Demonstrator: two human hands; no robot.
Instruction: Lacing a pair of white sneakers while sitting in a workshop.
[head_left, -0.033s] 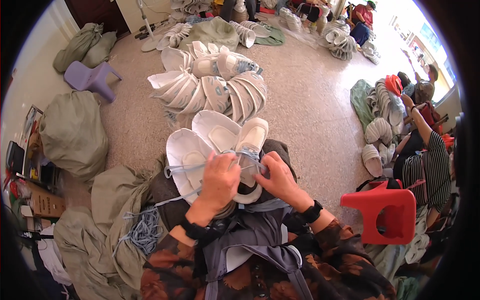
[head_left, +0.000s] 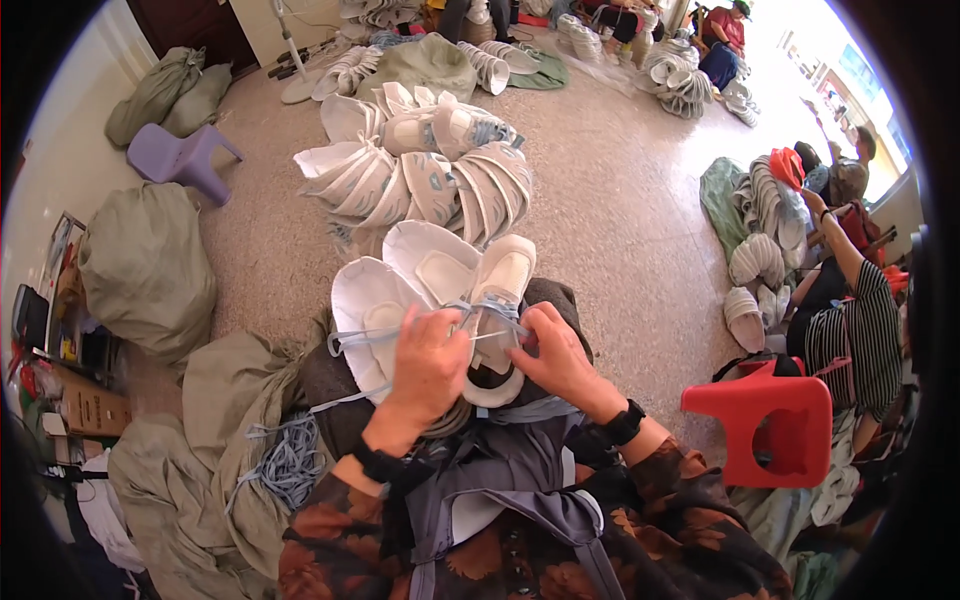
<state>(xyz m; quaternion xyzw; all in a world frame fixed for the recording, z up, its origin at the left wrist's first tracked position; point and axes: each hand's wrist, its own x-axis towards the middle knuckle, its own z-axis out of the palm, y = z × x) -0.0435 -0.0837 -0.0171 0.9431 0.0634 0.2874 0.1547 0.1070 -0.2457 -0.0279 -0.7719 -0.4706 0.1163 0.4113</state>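
Observation:
A pale cream shoe upper [head_left: 507, 265] lies in front of me over my lap, its toe pointing away. Blue-grey shoelace [head_left: 462, 304] crosses its eyelet area and trails left over two more uppers with white linings, such as the outer upper [head_left: 362, 292]. My left hand [head_left: 428, 362] is closed at the upper's left side. A thin pale strand or rod runs from its fingers across the upper; which of the two I cannot tell. My right hand [head_left: 558, 358] pinches the upper's right edge, with lace beside its fingertips.
Fanned stacks of uppers [head_left: 430, 185] lie on the floor ahead. A bundle of blue-grey laces [head_left: 287, 460] rests on sacking at my left, near a large sack [head_left: 148, 265]. A red stool [head_left: 765, 430] and a co-worker in a striped top [head_left: 855, 340] are at right.
My left hand has drawn slightly left, away from the eyelets. The thin pale line now shows between my hands. My right hand stays at the upper's edge.

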